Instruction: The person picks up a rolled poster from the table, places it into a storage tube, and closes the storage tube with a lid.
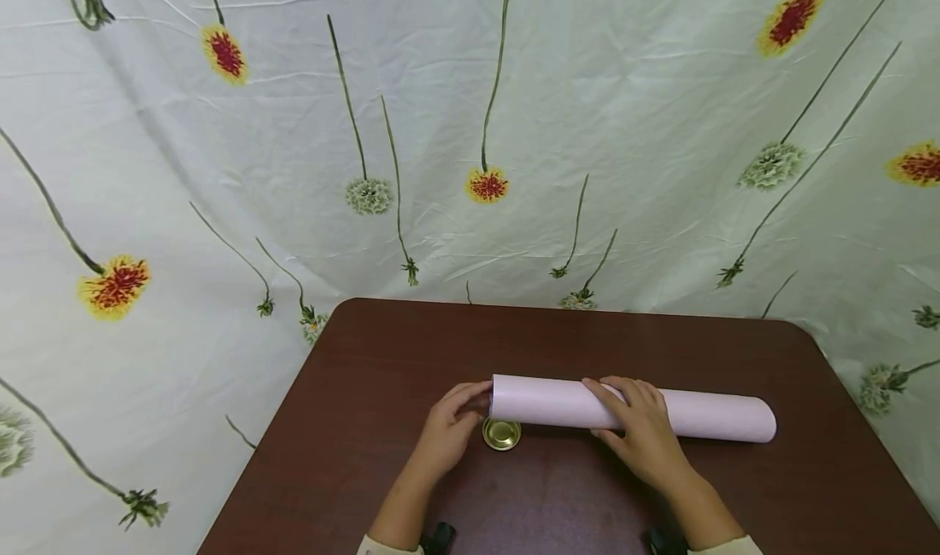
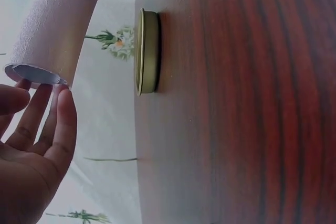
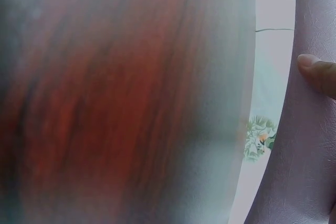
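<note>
A long pale pink tube (image 1: 554,401) lies crosswise above the table in the head view. My right hand (image 1: 642,432) grips it near its middle, fingers over the top and thumb on the near side; the thumb also shows in the right wrist view. At the tube's left end is my left hand (image 1: 450,428). Its fingertips meet the rim of the hollow end in the left wrist view, with the fingers (image 2: 63,124) fairly straight. Just under that end, a shallow round gold lid (image 1: 502,434) lies on the table; the left wrist view shows its side.
The dark reddish-brown wooden table (image 1: 411,343) has rounded far corners. Behind and beside it hangs a white cloth (image 1: 441,65) printed with flowers and stems.
</note>
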The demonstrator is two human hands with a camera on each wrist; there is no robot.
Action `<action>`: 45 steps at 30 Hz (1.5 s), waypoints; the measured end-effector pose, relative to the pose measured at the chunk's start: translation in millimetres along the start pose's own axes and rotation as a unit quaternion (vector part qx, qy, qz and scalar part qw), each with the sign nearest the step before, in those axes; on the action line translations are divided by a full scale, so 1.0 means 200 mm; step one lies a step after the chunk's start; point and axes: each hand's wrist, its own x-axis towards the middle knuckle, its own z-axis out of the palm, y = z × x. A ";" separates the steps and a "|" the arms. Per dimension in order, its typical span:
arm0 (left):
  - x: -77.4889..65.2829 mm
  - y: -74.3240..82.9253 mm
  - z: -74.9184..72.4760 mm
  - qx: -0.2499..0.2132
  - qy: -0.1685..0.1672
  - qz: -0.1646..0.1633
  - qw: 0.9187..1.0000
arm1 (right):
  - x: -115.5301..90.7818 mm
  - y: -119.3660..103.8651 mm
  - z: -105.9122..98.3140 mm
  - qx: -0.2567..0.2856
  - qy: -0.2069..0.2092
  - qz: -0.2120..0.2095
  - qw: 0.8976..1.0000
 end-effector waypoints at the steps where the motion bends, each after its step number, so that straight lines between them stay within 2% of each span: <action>1: 0.00 0.00 0.00 0.013 0.002 0.002 1.000 | 0.00 0.00 0.00 0.000 -0.001 0.001 1.000; 5: 0.00 0.00 0.01 0.070 0.012 0.008 0.997 | 0.00 0.00 0.00 -0.001 -0.002 0.000 1.000; 8: 0.00 0.00 0.01 0.087 0.014 0.003 0.996 | 0.00 -0.01 0.01 -0.001 0.000 -0.002 1.000; 19: -0.01 0.01 0.01 0.086 -0.003 -0.012 0.996 | 0.01 -0.01 0.01 -0.003 -0.002 -0.008 1.000; 26: 0.01 0.02 0.00 0.076 0.041 -0.014 0.996 | 0.01 0.00 0.00 -0.005 -0.004 -0.002 1.000; 28: 0.02 0.02 -0.01 0.083 0.043 -0.018 0.995 | 0.01 0.01 -0.01 -0.005 -0.002 -0.001 1.000; 31: 0.02 0.01 -0.03 0.127 0.021 -0.029 0.991 | 0.01 0.02 -0.01 -0.005 -0.001 -0.001 1.000; 34: 0.02 0.00 -0.03 0.175 -0.023 -0.036 0.984 | 0.00 0.03 -0.02 -0.005 -0.001 -0.001 1.000; 40: 0.03 -0.02 -0.01 0.261 -0.094 -0.007 0.961 | -0.01 0.05 -0.03 -0.009 0.005 -0.004 1.000; 45: 0.02 -0.03 0.02 0.299 -0.133 0.008 0.945 | -0.01 0.06 -0.04 -0.011 0.006 0.002 1.000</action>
